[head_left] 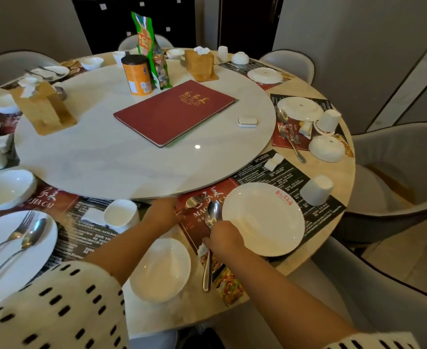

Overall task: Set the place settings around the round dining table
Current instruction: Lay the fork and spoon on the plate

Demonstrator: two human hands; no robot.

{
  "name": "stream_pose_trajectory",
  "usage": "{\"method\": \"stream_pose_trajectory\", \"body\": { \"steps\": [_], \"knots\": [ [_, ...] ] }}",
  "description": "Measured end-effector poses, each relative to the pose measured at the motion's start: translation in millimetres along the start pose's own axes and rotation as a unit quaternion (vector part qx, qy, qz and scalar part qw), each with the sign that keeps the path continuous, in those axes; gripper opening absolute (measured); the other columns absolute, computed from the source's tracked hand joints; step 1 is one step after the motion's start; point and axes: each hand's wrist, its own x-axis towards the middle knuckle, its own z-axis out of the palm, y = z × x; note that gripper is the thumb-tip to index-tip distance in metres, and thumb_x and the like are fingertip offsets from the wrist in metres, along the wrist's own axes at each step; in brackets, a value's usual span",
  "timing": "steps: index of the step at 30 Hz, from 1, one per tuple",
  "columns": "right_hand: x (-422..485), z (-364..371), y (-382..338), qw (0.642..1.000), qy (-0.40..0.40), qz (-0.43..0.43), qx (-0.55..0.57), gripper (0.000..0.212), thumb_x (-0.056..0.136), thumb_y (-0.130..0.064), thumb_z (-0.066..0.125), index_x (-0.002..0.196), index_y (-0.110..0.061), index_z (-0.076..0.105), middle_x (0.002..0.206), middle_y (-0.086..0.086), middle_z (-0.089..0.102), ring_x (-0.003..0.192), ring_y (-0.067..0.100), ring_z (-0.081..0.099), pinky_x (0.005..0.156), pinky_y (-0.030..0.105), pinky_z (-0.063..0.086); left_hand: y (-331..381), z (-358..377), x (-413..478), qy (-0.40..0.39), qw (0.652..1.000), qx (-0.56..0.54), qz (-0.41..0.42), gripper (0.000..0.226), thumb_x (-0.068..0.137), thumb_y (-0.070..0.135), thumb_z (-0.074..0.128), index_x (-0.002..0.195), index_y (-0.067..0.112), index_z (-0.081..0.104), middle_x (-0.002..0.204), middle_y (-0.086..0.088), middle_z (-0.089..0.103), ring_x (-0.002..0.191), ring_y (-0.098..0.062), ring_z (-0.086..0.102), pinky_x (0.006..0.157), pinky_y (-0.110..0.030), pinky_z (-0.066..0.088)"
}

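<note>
At the table's near edge a printed paper placemat (293, 177) carries a white plate (262, 219). My right hand (223, 239) grips a metal spoon (211, 238) just left of that plate, bowl end pointing away from me. My left hand (163, 214) holds a fork (191, 204) by the handle, its tines over the red part of the mat. An upturned white bowl (160, 269) sits between my forearms. A white cup (316, 190) lies on its side to the right of the plate, and a folded napkin (272, 161) rests at the mat's far edge.
A marble turntable (106, 152) fills the middle, bearing a red menu (174, 112), an orange can (137, 74), a green snack bag (152, 51) and two wooden tissue holders (43, 109). Other settings ring the table. Grey chairs (396, 172) stand around it.
</note>
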Motion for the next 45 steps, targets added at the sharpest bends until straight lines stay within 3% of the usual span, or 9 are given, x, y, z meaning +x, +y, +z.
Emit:
{"method": "stream_pose_trajectory", "body": {
  "steps": [4, 9, 12, 18, 22, 26, 34, 38, 45],
  "knots": [
    [6, 1, 2, 0.999, -0.007, 0.018, 0.039, 0.033, 0.088, -0.028, 0.061, 0.109, -0.003, 0.062, 0.1, 0.01, 0.065, 0.095, 0.025, 0.063, 0.068, 0.022, 0.04, 6, 3, 12, -0.013, 0.994, 0.103, 0.035, 0.024, 0.087, 0.022, 0.061, 0.108, 0.011, 0.063, 0.111, -0.006, 0.064, 0.099, -0.022, 0.062, 0.076, -0.026, 0.045],
    [12, -7, 7, 0.989, -0.02, 0.047, 0.135, 0.026, 0.085, -0.029, 0.066, 0.075, -0.005, 0.064, 0.061, 0.005, 0.064, 0.047, 0.016, 0.06, 0.064, 0.026, 0.054, 3, 6, 17, -0.014, 0.983, 0.165, 0.08, 0.018, 0.092, 0.017, 0.048, 0.102, 0.013, 0.063, 0.107, -0.009, 0.066, 0.095, -0.023, 0.063, 0.072, -0.028, 0.047],
    [7, -24, 12, 0.978, -0.014, 0.052, 0.2, 0.029, 0.084, -0.026, 0.068, 0.079, 0.003, 0.067, 0.075, 0.015, 0.071, 0.058, 0.027, 0.065, 0.067, 0.033, 0.057, 7, 5, 16, -0.002, 0.983, 0.158, 0.091, 0.018, 0.094, 0.023, 0.048, 0.097, 0.013, 0.063, 0.1, -0.005, 0.067, 0.087, -0.021, 0.064, 0.069, -0.027, 0.048],
    [-16, -88, 46, 0.913, 0.044, 0.05, 0.402, 0.015, 0.085, -0.014, 0.067, 0.085, 0.001, 0.066, 0.075, 0.013, 0.07, 0.056, 0.016, 0.066, 0.049, 0.02, 0.052, 39, -27, 8, 0.073, 0.985, 0.116, 0.104, 0.021, 0.095, 0.021, 0.046, 0.097, 0.009, 0.063, 0.094, -0.008, 0.066, 0.078, -0.019, 0.058, 0.066, -0.025, 0.041],
    [-14, -121, 79, 0.885, 0.14, 0.085, 0.436, 0.009, 0.085, -0.015, 0.066, 0.087, -0.006, 0.069, 0.08, 0.01, 0.069, 0.065, 0.017, 0.066, 0.053, 0.02, 0.05, 75, -53, 10, 0.136, 0.978, -0.087, 0.131, 0.017, 0.091, 0.02, 0.058, 0.093, 0.008, 0.069, 0.084, -0.007, 0.069, 0.072, -0.02, 0.063, 0.062, -0.024, 0.045],
    [-2, -128, 109, 0.889, 0.168, 0.103, 0.413, 0.007, 0.082, -0.013, 0.069, 0.087, -0.008, 0.071, 0.085, 0.009, 0.068, 0.069, 0.02, 0.067, 0.063, 0.025, 0.056, 115, -47, 20, -0.009, 0.908, -0.417, 0.043, 0.008, 0.085, 0.01, 0.065, 0.087, 0.002, 0.068, 0.082, -0.01, 0.069, 0.059, -0.01, 0.065, 0.06, -0.016, 0.056],
    [21, -105, 131, 0.926, 0.096, 0.127, 0.343, 0.005, 0.077, -0.011, 0.074, 0.074, -0.012, 0.07, 0.074, 0.005, 0.068, 0.063, 0.016, 0.066, 0.064, 0.025, 0.055, 147, 34, 17, -0.23, 0.779, -0.546, -0.205, 0.027, 0.086, -0.008, 0.056, 0.113, -0.013, 0.055, 0.077, -0.018, 0.063, 0.063, -0.021, 0.071, 0.041, -0.019, 0.053],
    [30, -99, 135, 0.941, 0.093, 0.115, 0.306, 0.005, 0.076, -0.015, 0.076, 0.073, -0.012, 0.073, 0.073, 0.007, 0.071, 0.069, 0.017, 0.066, 0.077, 0.032, 0.056, 149, 53, 25, -0.26, 0.779, -0.52, -0.234, 0.031, 0.087, -0.006, 0.057, 0.118, -0.013, 0.054, 0.076, -0.02, 0.063, 0.037, -0.016, 0.063, 0.036, -0.019, 0.05],
    [36, -97, 141, 0.949, 0.079, 0.104, 0.288, 0.006, 0.077, -0.019, 0.075, 0.078, -0.013, 0.073, 0.074, 0.002, 0.069, 0.071, 0.013, 0.062, 0.077, 0.03, 0.053, 149, 64, 27, -0.262, 0.793, -0.491, -0.247, 0.029, 0.085, -0.004, 0.061, 0.113, -0.01, 0.055, 0.081, -0.019, 0.065, 0.055, -0.02, 0.067, 0.043, -0.022, 0.055]
  ]
}}
